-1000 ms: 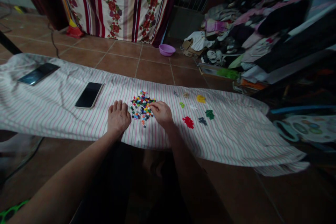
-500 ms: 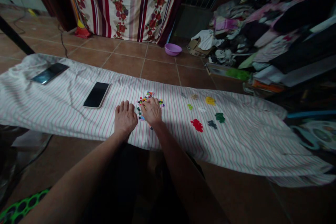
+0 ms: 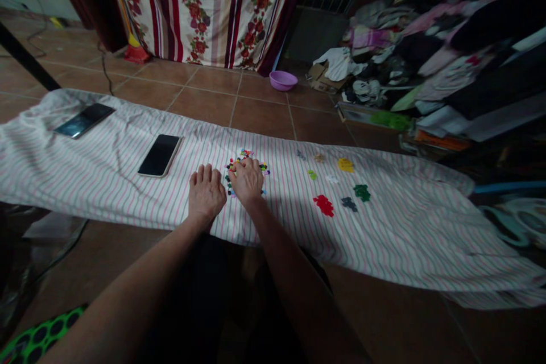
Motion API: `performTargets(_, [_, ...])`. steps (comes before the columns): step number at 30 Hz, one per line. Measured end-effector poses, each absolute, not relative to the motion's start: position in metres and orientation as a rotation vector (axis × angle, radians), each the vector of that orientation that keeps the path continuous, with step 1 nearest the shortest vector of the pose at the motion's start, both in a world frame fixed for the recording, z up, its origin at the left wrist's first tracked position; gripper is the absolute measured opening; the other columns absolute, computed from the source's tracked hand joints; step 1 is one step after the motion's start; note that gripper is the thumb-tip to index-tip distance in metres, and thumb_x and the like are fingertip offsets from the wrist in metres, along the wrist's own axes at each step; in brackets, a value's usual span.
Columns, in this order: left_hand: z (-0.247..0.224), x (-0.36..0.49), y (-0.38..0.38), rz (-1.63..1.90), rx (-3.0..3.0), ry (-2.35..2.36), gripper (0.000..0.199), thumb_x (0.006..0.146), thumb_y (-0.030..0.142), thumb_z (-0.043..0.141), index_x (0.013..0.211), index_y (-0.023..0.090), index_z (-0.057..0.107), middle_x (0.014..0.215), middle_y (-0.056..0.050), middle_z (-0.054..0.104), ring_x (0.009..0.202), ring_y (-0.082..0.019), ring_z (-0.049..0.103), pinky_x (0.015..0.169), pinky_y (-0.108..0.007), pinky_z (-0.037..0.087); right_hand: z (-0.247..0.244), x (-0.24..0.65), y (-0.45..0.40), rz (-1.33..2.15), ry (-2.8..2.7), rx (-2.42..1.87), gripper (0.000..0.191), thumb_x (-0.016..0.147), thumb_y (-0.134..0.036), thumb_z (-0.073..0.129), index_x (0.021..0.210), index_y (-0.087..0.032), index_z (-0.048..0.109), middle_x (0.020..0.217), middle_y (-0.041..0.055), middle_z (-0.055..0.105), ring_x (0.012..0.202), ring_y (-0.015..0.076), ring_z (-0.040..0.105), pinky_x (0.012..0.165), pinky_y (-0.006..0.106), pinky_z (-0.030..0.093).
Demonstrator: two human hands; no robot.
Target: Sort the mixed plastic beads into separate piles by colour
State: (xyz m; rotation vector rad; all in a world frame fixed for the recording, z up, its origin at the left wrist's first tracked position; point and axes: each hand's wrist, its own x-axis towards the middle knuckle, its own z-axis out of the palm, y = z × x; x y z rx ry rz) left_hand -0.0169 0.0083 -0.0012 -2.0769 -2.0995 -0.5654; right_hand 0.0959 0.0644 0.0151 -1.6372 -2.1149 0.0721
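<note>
On the striped cloth (image 3: 281, 182), my left hand (image 3: 207, 193) lies flat, palm down, with nothing in it, just left of a pile of small mixed-colour pieces (image 3: 246, 153). My right hand (image 3: 247, 181) rests over that pile with its fingers bent down; what its fingertips touch or hold is hidden. Single-colour groups lie to the right: red pieces (image 3: 324, 205), dark grey pieces (image 3: 349, 203), dark green pieces (image 3: 362, 193), yellow pieces (image 3: 345, 165), light green pieces (image 3: 312, 174), white pieces (image 3: 331, 178) and tan pieces (image 3: 319, 157).
Left of my hands lie a phone (image 3: 159, 155) and a second dark flat device (image 3: 84, 120). Beyond the cloth, a purple basin (image 3: 282, 81) stands on the tiled floor. Heaped clothes (image 3: 409, 51) fill the back right, and a floral curtain (image 3: 213, 5) hangs behind.
The view has shifted slightly. My right hand has moved a little over the mixed pile, uncovering a few pieces at its lower right. My left hand stays flat on the cloth.
</note>
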Motion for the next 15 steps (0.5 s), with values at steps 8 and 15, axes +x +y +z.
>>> performTargets(8, [-0.001, -0.017, 0.008, -0.561, -2.065, -2.079, 0.031, 0.090, 0.022, 0.037, 0.112, 0.014, 0.057, 0.136, -0.017, 0.054, 0.132, -0.033, 0.043, 0.106, -0.048, 0.033, 0.009, 0.097, 0.068, 0.022, -2.074, -1.517, 0.017, 0.087, -0.023, 0.054, 0.078, -0.021, 0.067, 0.094, 0.0127, 0.063, 0.096, 0.0269, 0.049, 0.085, 0.040, 0.040])
performTargets(15, [0.001, -0.017, 0.007, -0.555, -2.072, -2.072, 0.030, 0.091, 0.023, 0.036, 0.111, 0.014, 0.057, 0.136, -0.017, 0.053, 0.131, -0.033, 0.043, 0.106, -0.048, 0.033, 0.018, 0.108, 0.065, 0.184, -2.016, -1.566, 0.012, 0.086, -0.023, 0.054, 0.081, -0.021, 0.064, 0.083, 0.0059, 0.068, 0.086, 0.0214, 0.057, 0.082, 0.033, 0.042])
